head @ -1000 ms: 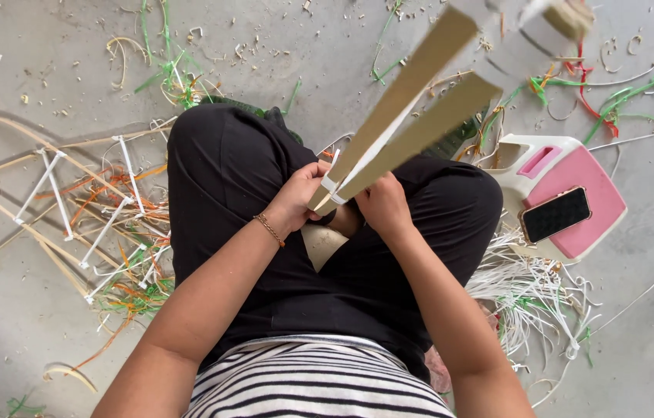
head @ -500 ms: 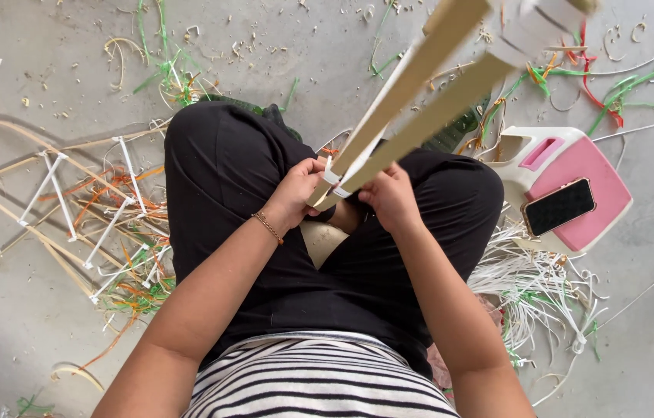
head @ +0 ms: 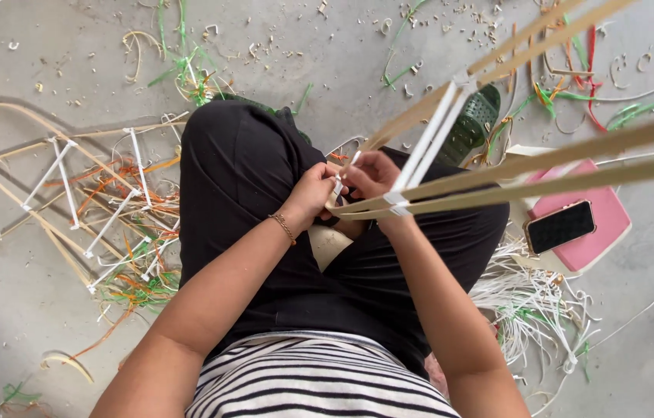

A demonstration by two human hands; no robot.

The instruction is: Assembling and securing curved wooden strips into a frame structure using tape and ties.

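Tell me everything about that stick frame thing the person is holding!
The cane frame is made of long pale tan strips that look like rattan or bamboo, joined by white strips wrapped as crossbars. It slants from the lap up toward the camera, spreading wider to the right. Its narrow end meets between the left hand and right hand, which both pinch it there.

The person wears black trousers point(head: 265, 193) that cover both legs, loose and softly creased at the knees. Nearer the camera comes a top point(head: 319, 379) with narrow black and white stripes running across. Both arms are bare from the shoulder down, with no sleeves. A thin gold-coloured chain bracelet point(head: 283, 227) circles the left wrist.
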